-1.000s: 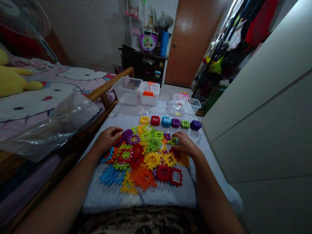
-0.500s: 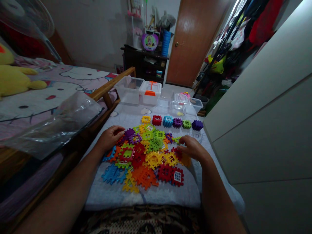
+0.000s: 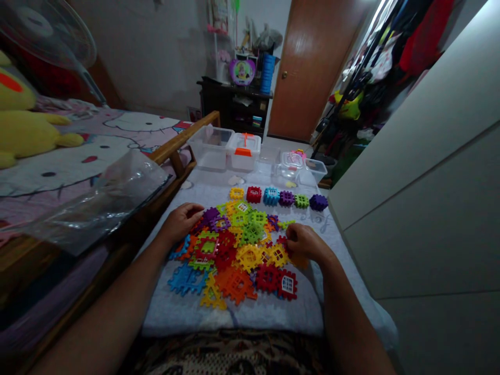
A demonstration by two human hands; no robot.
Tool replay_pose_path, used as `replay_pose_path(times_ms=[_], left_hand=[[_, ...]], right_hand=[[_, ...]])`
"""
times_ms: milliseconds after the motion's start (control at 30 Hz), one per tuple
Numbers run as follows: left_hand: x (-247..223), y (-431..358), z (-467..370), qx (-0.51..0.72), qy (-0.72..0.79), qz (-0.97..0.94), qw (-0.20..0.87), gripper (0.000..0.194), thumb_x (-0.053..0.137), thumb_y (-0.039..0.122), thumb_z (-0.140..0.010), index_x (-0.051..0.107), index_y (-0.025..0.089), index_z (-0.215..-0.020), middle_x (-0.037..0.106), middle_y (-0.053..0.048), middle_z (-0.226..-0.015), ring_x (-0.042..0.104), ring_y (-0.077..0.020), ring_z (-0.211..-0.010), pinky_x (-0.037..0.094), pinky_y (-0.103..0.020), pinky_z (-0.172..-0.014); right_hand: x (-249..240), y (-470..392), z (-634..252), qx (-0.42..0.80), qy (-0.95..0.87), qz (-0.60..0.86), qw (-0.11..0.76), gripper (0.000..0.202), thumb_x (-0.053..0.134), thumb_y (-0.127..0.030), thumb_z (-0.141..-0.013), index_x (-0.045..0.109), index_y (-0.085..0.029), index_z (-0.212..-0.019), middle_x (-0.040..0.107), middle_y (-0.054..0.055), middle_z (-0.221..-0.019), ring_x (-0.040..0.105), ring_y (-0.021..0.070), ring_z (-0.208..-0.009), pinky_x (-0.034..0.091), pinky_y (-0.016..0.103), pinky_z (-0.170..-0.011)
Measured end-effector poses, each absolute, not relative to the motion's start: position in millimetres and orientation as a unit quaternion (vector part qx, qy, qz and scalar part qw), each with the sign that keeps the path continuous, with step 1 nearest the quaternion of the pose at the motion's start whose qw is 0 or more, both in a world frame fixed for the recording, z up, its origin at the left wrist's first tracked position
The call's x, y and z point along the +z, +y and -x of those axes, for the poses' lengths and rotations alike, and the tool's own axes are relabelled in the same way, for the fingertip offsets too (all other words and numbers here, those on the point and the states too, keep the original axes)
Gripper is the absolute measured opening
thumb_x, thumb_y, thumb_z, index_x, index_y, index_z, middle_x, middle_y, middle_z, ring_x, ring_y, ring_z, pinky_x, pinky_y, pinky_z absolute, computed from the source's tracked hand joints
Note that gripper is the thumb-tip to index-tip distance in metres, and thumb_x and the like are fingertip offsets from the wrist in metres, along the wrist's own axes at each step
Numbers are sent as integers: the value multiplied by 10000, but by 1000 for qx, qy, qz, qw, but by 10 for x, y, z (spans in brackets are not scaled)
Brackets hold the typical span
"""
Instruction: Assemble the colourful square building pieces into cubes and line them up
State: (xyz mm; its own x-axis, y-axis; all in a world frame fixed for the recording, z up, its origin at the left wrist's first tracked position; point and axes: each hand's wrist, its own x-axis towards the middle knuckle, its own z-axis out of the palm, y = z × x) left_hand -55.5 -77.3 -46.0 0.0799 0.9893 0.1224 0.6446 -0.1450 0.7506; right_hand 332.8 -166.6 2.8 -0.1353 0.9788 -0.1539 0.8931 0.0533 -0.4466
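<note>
A heap of interlocking plastic building tiles (image 3: 236,284) with notched edges lies on the cloth before me, in red, orange, yellow, green, blue and purple. My left hand (image 3: 183,223) rests at the heap's left edge beside purple tiles (image 3: 211,215); its fingers are loosely bent and apart, with nothing visible in them. At the right edge, my right hand (image 3: 308,240) has its fingers curled down onto a red tile (image 3: 283,240), which the fingers partly cover. A yellow-orange tile (image 3: 300,260) shows under that hand.
Beyond the heap stands a row of stacks by colour, among them a red stack (image 3: 253,195) and a dark purple one (image 3: 319,202). Clear plastic boxes (image 3: 211,156) line the far end. A wooden rail (image 3: 183,135) runs along the left; a white cabinet (image 3: 422,208) stands right.
The view has shifted slightly. My right hand has come down and its fingers have curled in at the red tile. My left hand stays by the heap's left edge.
</note>
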Motion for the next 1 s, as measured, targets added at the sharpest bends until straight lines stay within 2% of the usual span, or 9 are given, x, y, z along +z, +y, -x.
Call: replay_pose_path(times_ms=[100, 233, 400, 500, 633, 700, 800, 900, 1000], left_hand=[[-397, -797, 522, 332, 591, -686, 265, 453, 586, 570, -756, 716, 183, -951, 720, -74, -976, 674, -241, -897, 526, -348, -863], [-341, -820, 491, 338, 589, -680, 277, 441, 580, 565, -747, 705, 184, -929, 712, -78, -966, 665, -241, -898, 522, -363, -872], [-356, -812, 503, 354, 578, -684, 269, 424, 566, 541, -765, 708, 177, -930, 700, -76, -973, 659, -238, -910, 515, -356, -877], [-368, -817, 522, 372, 574, -681, 261, 400, 519, 503, -817, 713, 178, -947, 699, -71, -989, 651, -237, -939, 509, -358, -887], [-372, -840, 525, 387, 585, -651, 290, 413, 489, 502, -836, 715, 186, -975, 708, -61, -1007, 655, -228, -920, 532, -350, -838], [-370, -842, 515, 404, 580, -636, 310, 421, 488, 503, -831, 712, 182, -984, 707, -69, -1043, 659, -223, -926, 538, -351, -836], [-340, -829, 511, 440, 562, -613, 339, 420, 492, 502, -822, 699, 177, -991, 690, -97, -1145, 649, -239, -1039, 526, -383, -911], [-248, -821, 556, 438, 555, -616, 349, 409, 541, 511, -796, 689, 192, -1005, 671, -112, -1208, 617, -273, -1150, 494, -438, -986], [-130, -834, 653, 359, 565, -660, 341, 478, 659, 528, -710, 693, 200, -1057, 657, -121, -1227, 617, -313, -1157, 497, -458, -978]], right_hand=[[27, -1657, -3368, 252, -718, 632, 148, 118, 572, -119, -706, 598, -206, -782, 605, -28, -688, 518, 126, -616, 326, 227, -548], [83, -1605, -3360, 243, -714, 612, 237, 151, 545, -180, -788, 625, -213, -912, 561, -38, -665, 505, 130, -597, 370, 239, -572], [72, -1533, -3156, 90, -718, 606, 330, 57, 534, -191, -836, 584, -217, -841, 587, 39, -831, 552, 185, -767, 443, 301, -725], [-28, -1528, -3041, 42, -735, 600, 313, 87, 514, -181, -860, 569, -224, -809, 580, 71, -879, 548, 227, -873, 448, 349, -817], [-133, -1558, -3037, 71, -778, 558, 281, 29, 603, -234, -828, 582, -228, -808, 592, 75, -923, 546, 244, -923, 452, 381, -870], [-154, -1572, -3073, 75, -782, 549, 287, 61, 634, -276, -819, 601, -232, -844, 606, 80, -973, 552, 254, -964, 445, 407, -916], [-174, -1586, -3112, 61, -776, 557, 290, 157, 640, -320, -828, 637, -241, -964, 622, 97, -1089, 547, 280, -1049, 420, 457, -975], [-193, -1593, -3113, 58, -780, 558, 278, 249, 656, -341, -823, 646, -247, -1053, 627, 104, -1170, 531, 300, -1101, 407, 476, -992], [-211, -1596, -3097, 64, -780, 557, 278, 275, 652, -352, -831, 642, -251, -1087, 628, 104, -1188, 525, 308, -1118, 404, 481, -999]])
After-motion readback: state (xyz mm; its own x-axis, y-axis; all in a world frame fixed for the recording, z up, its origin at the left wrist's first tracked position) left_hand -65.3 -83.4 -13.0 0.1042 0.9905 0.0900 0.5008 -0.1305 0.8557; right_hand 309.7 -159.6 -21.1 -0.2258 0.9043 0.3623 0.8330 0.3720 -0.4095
